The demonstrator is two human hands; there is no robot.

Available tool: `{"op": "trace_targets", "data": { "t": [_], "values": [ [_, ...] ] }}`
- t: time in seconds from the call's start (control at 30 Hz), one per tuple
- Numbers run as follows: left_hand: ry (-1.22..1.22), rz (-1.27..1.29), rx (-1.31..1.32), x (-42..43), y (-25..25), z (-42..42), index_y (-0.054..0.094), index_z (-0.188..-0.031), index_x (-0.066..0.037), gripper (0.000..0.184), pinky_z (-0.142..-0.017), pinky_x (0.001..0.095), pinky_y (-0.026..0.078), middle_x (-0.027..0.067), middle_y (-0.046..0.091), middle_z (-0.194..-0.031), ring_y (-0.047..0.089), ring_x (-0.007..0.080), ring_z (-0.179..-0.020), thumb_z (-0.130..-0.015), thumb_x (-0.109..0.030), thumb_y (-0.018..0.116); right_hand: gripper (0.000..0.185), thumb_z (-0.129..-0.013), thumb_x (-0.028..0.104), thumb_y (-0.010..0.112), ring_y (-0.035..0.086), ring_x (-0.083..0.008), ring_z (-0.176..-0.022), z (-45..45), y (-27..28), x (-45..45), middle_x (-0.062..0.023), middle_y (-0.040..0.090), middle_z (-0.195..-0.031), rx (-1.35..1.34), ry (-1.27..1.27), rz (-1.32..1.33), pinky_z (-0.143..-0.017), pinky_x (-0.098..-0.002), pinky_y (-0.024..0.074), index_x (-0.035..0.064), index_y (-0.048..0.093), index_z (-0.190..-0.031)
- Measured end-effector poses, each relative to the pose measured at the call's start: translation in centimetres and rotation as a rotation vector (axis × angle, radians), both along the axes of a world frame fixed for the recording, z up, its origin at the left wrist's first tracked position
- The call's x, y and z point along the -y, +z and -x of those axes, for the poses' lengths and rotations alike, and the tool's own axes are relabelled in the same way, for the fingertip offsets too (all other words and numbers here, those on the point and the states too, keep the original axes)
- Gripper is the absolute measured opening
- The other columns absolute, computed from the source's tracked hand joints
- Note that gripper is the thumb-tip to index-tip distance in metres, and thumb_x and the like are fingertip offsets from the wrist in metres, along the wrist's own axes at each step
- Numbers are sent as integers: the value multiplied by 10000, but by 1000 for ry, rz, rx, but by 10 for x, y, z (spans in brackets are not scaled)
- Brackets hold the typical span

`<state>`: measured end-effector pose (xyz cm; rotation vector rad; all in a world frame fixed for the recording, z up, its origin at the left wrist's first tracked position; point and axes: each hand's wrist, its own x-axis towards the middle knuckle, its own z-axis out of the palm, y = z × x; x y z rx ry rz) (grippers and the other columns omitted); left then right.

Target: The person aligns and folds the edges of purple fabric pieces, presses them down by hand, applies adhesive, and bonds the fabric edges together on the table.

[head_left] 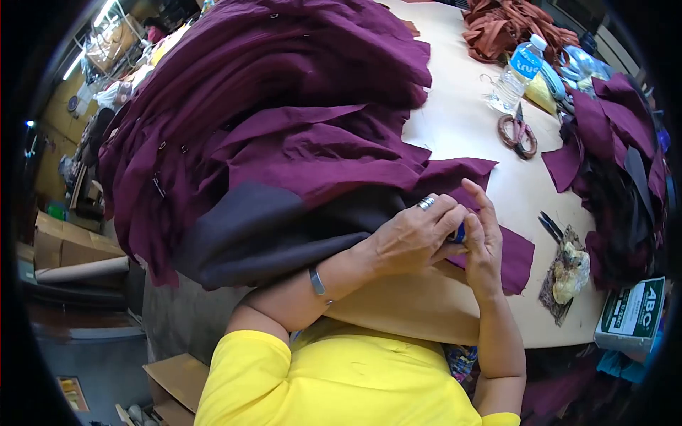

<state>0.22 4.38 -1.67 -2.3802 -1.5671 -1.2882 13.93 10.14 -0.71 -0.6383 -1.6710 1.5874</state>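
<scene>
My left hand point(418, 231), with a ring on one finger, is closed, its fingers bent against my right hand point(484, 238). Between the two hands sits a small blue object point(459, 233), mostly hidden by the fingers; its kind I cannot make out. My right hand curls around the other side of it, one finger raised. Under and behind both hands lies a big heap of purple fabric point(312, 153) with several safety pins in it. A dark grey cloth piece point(284, 231) lies along my left forearm, and a purple flap point(517, 259) extends beneath my right hand.
On the pale table point(455, 121) stand a water bottle point(515, 74) and scissors point(522, 136). Black pens point(549, 226) lie beside a scrap bundle point(570, 273). More purple and dark cloth point(607, 156) hangs at the right, above an ABC box point(631, 316). Rust-coloured strips point(508, 25) are piled at the back.
</scene>
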Motion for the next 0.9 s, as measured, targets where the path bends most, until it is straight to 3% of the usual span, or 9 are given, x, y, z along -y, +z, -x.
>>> {"op": "trace_targets", "data": {
  "t": [0.13,0.33,0.43,0.53,0.73,0.83,0.9],
  "values": [
    [43,-53,-91,-1,0,1,454,-1090,0,488,-661,335,500,156,506,-936,561,300,-815,-749,-275,669,421,-954,242,442,433,-19,-756,-5,-6,2,-4,533,-967,-85,55,61,-589,-135,393,65,362,-1328],
    [83,-175,-112,-6,0,3,486,-958,-19,459,-588,330,494,127,496,-829,551,259,-691,-759,-404,637,363,-963,216,417,411,-13,-759,0,-4,8,-13,458,-1195,-45,-82,-100,-638,-135,361,52,404,-1288],
    [66,-180,-145,-6,0,8,491,-848,-38,447,-547,327,481,108,484,-784,540,229,-639,-750,-451,634,354,-959,213,423,413,-16,-778,-2,-4,11,-13,462,-1195,-22,-33,45,-678,-146,365,45,410,-1270],
    [43,-257,-155,-8,0,11,487,-776,-52,455,-509,304,460,83,462,-721,521,204,-587,-752,-485,624,348,-951,213,432,401,-5,-730,4,-6,13,-11,460,-1200,-56,-57,-45,-637,-136,360,42,414,-1254],
    [100,-274,-89,-6,1,6,475,-720,-59,432,-467,308,433,81,420,-644,474,200,-489,-801,-471,579,361,-942,203,440,433,-19,-689,4,-6,20,-13,517,-1037,-172,-56,109,-622,-153,359,57,380,-1267],
    [95,-170,25,-5,-1,4,474,-721,-52,420,-459,321,425,104,423,-646,474,211,-480,-819,-449,566,405,-939,211,459,458,-39,-704,4,-3,22,-21,531,-929,-196,-100,32,-613,-174,372,48,335,-1288],
    [83,-3,364,-3,5,6,481,-729,-45,384,-450,323,418,120,437,-662,482,206,-491,-835,-406,558,445,-934,217,478,469,-52,-710,5,-7,19,-29,537,-882,-257,-105,-28,-604,-183,385,36,303,-1301]
  ]
}}
